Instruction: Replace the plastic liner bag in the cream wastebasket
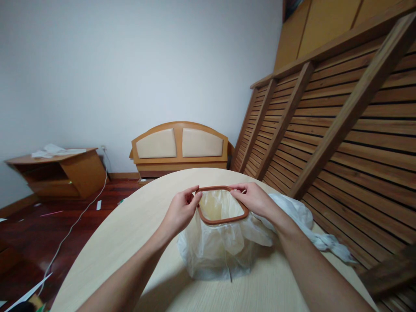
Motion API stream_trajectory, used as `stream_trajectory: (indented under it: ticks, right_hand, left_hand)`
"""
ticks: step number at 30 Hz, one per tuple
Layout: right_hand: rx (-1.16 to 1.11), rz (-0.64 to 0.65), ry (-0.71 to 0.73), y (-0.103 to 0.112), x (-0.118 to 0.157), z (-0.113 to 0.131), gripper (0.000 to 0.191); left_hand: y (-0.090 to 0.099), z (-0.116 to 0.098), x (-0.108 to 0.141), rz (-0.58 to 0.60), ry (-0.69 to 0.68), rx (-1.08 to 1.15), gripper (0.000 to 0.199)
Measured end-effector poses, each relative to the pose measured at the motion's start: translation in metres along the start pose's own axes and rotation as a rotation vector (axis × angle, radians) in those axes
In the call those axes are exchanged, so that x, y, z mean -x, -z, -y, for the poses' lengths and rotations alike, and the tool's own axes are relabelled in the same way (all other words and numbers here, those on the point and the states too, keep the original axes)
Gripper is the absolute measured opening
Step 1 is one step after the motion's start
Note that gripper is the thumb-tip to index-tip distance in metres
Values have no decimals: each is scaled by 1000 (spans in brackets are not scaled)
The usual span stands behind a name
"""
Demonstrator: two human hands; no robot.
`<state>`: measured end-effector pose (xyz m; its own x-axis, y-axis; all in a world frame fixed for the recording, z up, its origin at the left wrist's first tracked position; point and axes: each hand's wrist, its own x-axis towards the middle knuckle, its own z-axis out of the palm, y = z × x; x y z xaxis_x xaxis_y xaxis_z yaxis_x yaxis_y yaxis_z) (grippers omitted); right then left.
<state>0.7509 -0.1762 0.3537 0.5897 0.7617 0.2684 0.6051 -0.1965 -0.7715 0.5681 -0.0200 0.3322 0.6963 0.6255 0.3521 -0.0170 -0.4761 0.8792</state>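
At the left of the frame, a low wooden cabinet (pixel 81 171) carries crumpled white sheets (pixel 53 151), and a pale cable (pixel 79 216) trails over the dark floor. In the middle stands a headboard (pixel 180 143) with 2 cream panels. Below it, on the round worktop (pixel 139 216), the person's left hand (pixel 182 206) pinches the upper-left corner of a brown ring (pixel 224 221), thumb and fingers closed. The ring lies lower centre, around the mouth of a container draped in translucent plastic (pixel 221 245). The right hand (pixel 252 197) has its fingers closed on the ring's upper-right corner. Further right lie white plastic (pixel 294 213) and a leaning slatted panel (pixel 352 143).
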Motion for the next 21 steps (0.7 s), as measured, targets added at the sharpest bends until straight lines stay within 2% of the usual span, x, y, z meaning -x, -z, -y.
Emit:
stream_trajectory:
  ticks: [9, 16, 21]
  right_hand:
    - [72, 21, -23, -1, 1, 2, 29]
    - [111, 19, 28, -2, 2, 2, 26]
    - [110, 22, -12, -4, 3, 5, 23]
  left_hand:
    - [1, -1, 0, -7, 8, 31, 60]
    - [2, 1, 0, 8, 9, 18, 57]
    - [4, -8, 4, -74, -57, -114, 47]
